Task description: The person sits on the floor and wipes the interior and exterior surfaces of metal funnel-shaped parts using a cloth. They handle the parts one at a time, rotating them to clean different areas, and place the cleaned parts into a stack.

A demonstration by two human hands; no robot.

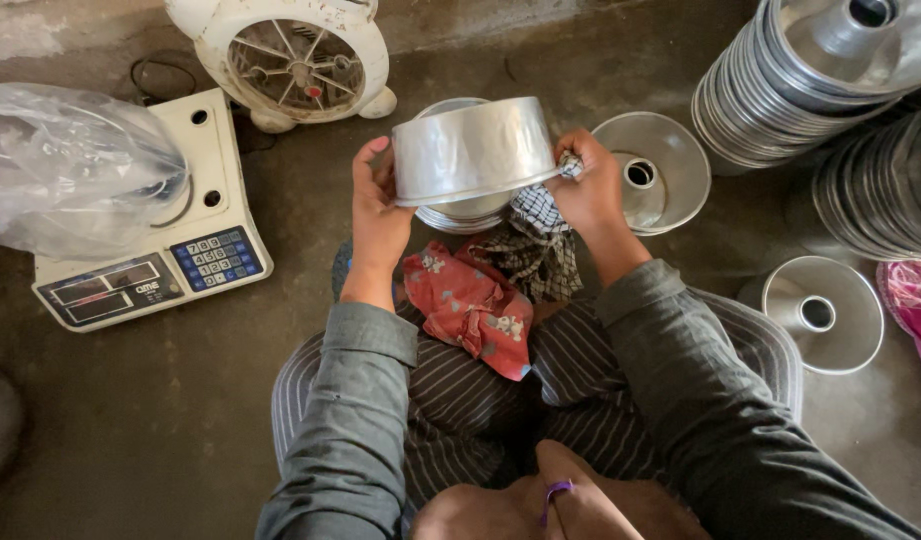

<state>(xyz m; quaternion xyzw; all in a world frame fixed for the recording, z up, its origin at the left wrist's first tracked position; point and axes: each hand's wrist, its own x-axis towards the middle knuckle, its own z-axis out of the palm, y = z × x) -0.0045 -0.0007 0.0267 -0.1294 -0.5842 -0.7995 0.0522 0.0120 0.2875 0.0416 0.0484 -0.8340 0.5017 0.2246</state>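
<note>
Head view: hands grip empty pan (pixel 472 150).

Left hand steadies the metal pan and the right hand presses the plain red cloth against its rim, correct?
Not quite. In the head view the left hand does steady the metal pan, but the right hand presses a black-and-white checked cloth against its rim. The red cloth lies on the lap.

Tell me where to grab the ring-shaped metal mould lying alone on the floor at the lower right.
Probably best by the outer rim of the ring-shaped mould, coming from above: it lies flat with the open side up, so the thin edge is exposed all round. The central tube would also offer a pinch point for the fingers.
</note>
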